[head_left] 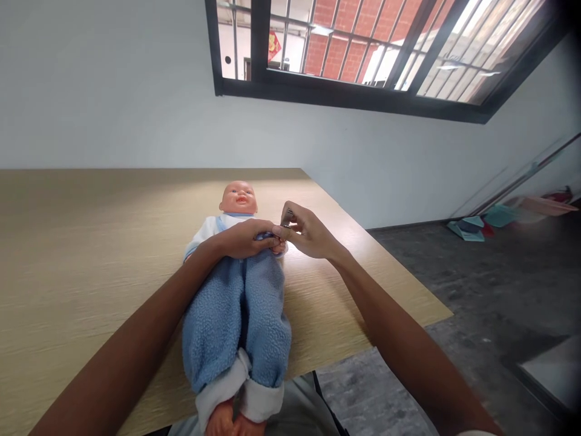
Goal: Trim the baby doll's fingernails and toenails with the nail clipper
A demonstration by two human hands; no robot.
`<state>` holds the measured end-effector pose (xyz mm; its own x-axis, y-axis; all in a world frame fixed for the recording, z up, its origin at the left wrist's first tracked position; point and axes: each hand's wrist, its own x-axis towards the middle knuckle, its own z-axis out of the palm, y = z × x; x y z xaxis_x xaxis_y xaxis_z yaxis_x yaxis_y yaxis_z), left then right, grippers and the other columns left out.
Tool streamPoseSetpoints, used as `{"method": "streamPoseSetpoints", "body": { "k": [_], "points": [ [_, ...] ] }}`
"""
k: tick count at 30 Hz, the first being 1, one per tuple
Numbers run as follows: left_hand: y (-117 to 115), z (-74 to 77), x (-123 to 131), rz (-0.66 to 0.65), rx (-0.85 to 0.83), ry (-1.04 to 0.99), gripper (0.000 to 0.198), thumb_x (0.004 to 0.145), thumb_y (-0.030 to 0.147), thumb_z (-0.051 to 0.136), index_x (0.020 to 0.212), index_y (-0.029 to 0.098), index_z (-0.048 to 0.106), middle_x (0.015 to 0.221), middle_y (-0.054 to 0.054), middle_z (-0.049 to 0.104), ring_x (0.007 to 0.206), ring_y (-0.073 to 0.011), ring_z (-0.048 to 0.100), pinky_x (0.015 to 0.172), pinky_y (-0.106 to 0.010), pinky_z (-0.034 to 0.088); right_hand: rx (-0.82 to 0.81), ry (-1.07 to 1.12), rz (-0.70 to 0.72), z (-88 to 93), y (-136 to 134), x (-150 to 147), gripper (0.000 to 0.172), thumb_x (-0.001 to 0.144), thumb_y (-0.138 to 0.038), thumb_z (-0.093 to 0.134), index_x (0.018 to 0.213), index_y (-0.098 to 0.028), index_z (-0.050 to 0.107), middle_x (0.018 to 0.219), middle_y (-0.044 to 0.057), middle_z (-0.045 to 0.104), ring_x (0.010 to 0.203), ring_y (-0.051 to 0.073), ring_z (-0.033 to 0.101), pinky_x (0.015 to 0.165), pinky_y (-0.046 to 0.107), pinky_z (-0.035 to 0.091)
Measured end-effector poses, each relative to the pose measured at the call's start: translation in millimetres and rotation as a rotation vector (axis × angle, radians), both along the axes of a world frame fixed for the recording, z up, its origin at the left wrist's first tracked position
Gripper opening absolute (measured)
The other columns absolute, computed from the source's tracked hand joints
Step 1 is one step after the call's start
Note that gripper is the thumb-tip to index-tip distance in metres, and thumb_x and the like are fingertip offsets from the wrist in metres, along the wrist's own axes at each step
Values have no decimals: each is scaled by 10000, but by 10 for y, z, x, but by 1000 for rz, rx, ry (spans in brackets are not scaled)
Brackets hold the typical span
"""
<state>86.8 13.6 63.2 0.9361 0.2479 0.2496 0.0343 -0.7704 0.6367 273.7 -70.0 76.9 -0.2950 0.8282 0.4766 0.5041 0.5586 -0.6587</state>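
Observation:
A baby doll (236, 303) in blue fleece trousers and a white and blue top lies on its back, head away from me, feet over the table's near edge. My left hand (247, 237) reaches across its belly, fingers closed around the doll's hand (279, 247), which is partly covered. Close against those fingers, my right hand (308, 231) pinches a small metal nail clipper (287, 217) between thumb and fingers. The clipper's jaws are at the doll's fingers; whether they touch is too small to tell.
The doll rests on a light wooden table (91, 254), whose right edge drops to a dark grey floor (408, 260). A barred window (354, 54) is in the wall ahead. Dustpans (467, 228) and a pink basin (544, 206) stand along the right wall.

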Motion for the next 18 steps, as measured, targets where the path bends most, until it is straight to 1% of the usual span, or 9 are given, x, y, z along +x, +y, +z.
{"method": "streamPoseSetpoints", "body": {
  "k": [3, 6, 9, 11, 14, 18],
  "points": [
    [-4, 3, -1, 1, -3, -5, 203, 984, 288, 504, 968, 175, 672, 1005, -45, 732, 931, -170, 662, 847, -283, 514, 24, -23, -2, 25, -14, -26, 355, 927, -481, 625, 771, -225, 434, 724, -53, 443, 663, 104, 423, 585, 241, 410],
    [-21, 19, -9, -2, -11, -1, 194, 983, 266, 498, 946, 168, 661, 979, -42, 736, 901, -161, 666, 828, -277, 512, 33, -43, -5, 33, -22, -55, 347, 917, -476, 640, 786, -227, 438, 721, -56, 453, 662, 105, 423, 612, 258, 411],
    [-35, 32, -16, -7, -19, 3, 209, 993, 267, 480, 922, 164, 648, 940, -37, 738, 868, -151, 670, 800, -268, 513, 42, -49, -11, 18, -21, -79, 369, 880, -488, 685, 801, -233, 430, 701, -66, 455, 634, 102, 411, 600, 262, 396],
    [-30, 27, -14, -7, -20, 3, 209, 993, 276, 486, 923, 164, 648, 936, -38, 739, 868, -150, 676, 799, -267, 519, 56, -44, -13, 5, -14, -87, 368, 890, -491, 671, 789, -233, 429, 693, -67, 448, 625, 101, 397, 594, 261, 379],
    [-7, 8, -8, -14, -14, 5, 206, 992, 280, 494, 947, 169, 661, 965, -45, 743, 896, -154, 687, 826, -273, 528, 70, -15, -3, -8, 9, -73, 378, 902, -497, 656, 758, -227, 435, 673, -71, 426, 613, 97, 385, 585, 259, 361],
    [4, 9, -14, -28, 26, 24, 224, 996, 298, 493, 1010, 174, 679, 1046, -61, 742, 965, -171, 684, 876, -289, 520, 71, 109, -24, -27, 62, -20, 439, 854, -562, 691, 742, -225, 434, 661, -70, 455, 599, 94, 445, 570, 256, 407]
  ]
}}
